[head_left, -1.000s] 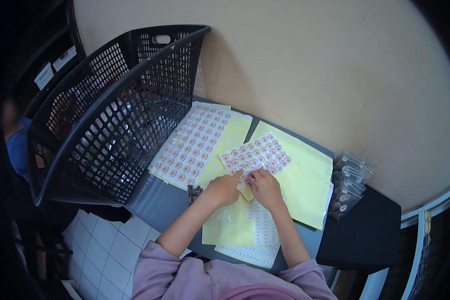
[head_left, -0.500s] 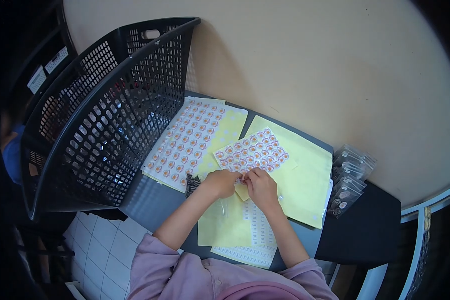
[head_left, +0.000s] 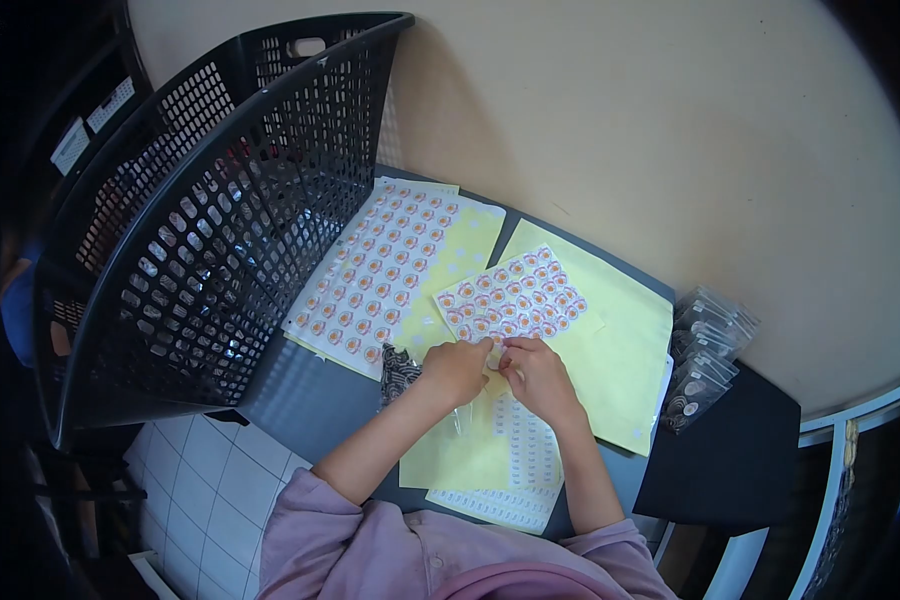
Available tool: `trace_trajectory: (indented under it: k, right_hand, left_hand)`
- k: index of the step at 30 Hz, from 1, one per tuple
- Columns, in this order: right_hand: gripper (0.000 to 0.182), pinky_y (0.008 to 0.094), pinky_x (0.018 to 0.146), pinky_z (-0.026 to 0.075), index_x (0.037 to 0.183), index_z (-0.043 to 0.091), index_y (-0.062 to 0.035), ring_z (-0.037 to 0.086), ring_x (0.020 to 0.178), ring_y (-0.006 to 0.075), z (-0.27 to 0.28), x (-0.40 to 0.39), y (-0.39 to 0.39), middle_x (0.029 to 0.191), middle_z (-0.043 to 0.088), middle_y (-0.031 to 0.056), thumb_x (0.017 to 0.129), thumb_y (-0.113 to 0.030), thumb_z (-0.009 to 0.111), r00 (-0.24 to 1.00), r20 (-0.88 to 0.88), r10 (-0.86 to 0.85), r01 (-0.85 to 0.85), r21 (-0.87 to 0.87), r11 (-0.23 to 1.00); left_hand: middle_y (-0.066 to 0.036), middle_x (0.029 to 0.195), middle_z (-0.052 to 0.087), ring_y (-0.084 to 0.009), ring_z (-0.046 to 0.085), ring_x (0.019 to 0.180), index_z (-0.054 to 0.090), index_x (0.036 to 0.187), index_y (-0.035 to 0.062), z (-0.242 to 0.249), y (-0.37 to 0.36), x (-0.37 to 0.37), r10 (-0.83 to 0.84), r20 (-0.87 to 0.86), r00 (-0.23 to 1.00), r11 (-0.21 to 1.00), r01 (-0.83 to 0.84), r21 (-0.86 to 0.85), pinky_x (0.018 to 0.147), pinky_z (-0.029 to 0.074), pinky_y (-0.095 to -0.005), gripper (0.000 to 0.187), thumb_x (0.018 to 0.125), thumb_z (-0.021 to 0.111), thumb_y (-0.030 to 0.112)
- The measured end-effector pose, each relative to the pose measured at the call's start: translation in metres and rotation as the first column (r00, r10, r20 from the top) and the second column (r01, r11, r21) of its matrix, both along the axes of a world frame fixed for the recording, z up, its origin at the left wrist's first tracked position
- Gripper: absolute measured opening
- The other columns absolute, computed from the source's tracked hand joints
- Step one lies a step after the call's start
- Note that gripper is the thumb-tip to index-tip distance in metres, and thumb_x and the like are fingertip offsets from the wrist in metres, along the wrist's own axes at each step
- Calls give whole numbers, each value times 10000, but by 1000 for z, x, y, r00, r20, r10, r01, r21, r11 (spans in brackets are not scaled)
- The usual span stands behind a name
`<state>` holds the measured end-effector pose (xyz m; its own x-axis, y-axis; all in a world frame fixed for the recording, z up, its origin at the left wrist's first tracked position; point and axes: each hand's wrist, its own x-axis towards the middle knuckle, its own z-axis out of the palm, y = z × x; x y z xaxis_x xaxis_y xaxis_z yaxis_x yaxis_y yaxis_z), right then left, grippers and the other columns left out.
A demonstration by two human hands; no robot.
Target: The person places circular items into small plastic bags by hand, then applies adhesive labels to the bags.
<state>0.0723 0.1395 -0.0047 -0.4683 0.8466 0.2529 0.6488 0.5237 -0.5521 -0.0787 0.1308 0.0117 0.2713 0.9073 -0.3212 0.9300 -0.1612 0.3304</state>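
Near the lower edge of a small sheet of round stickers, my left hand and my right hand meet with fingers pinched. A small pale piece, perhaps a sticker, shows between the fingertips; its details are too small to tell. A clear plastic bag with black-and-white patterned contents lies beside my left hand. Under my wrists are a yellow backing sheet and a sheet of small pale labels. A larger sticker sheet lies to the left, and a yellow sheet to the right.
A big black perforated basket stands at the left. Clear packets are piled by the wall on the right, next to a black surface. Part of a person in blue shows at the far left edge.
The camera view has shifted slightly. My hands have moved a little apart at the wrists and up to the sticker sheet's lower edge, with the small pale piece now more visible between them.
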Motion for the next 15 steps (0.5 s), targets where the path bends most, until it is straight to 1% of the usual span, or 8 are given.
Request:
trace_trajectory:
  k: [3,7,9,10,12,13,15]
  right_hand:
    - [32,354,704,473,670,593,-24,571,835,283,4,3,2,894,606,134,666,-17,562,998,43,43,-41,-41,998]
    - [33,354,703,473,672,585,-17,572,808,300,11,8,3,878,607,138,652,-7,561,996,21,91,-89,-70,994]
    - [55,341,705,471,717,584,-16,581,780,283,18,12,5,835,604,145,667,-3,564,988,26,152,-144,-189,971]
    - [55,341,705,471,717,584,-16,581,780,283,15,16,8,835,604,145,667,-3,564,988,27,153,-145,-186,972]
    - [76,322,728,469,800,573,-7,591,771,242,9,21,15,819,602,130,727,-25,565,971,-219,97,-168,-334,927]
    - [76,322,728,469,800,573,-7,591,771,242,8,23,15,819,602,130,727,-25,565,971,-220,98,-169,-332,928]
    - [126,304,763,461,880,549,8,583,813,202,17,24,14,864,593,108,780,-68,563,928,-363,-88,-101,-469,877]
  left_hand:
    - [-121,900,601,-271,590,843,422,1168,127,4,0,0,1,-2,1000,1000,-1,-25,714,472,-383,498,724,604,260]
    - [-121,903,601,-274,587,849,421,1170,127,4,-1,1,12,-1,1000,1000,-12,-25,723,468,-386,502,723,606,262]
    - [-121,911,598,-275,581,865,418,1175,133,2,-1,1,24,8,1000,999,-24,-24,735,462,-394,501,727,600,263]
    - [-121,911,598,-275,581,865,418,1175,133,1,0,1,25,8,1000,999,-25,-21,735,462,-394,501,727,600,263]
    - [-130,937,592,-283,574,881,435,1163,131,-2,0,0,34,29,999,999,-33,-17,759,454,-391,476,733,589,261]
    - [-130,937,592,-283,574,881,435,1163,131,-3,0,-1,35,28,999,999,-34,-15,759,454,-391,476,733,589,261]
    - [-149,974,580,-298,563,903,457,1143,121,-3,5,-8,6,131,991,1000,-2,-26,780,446,-379,453,737,583,279]
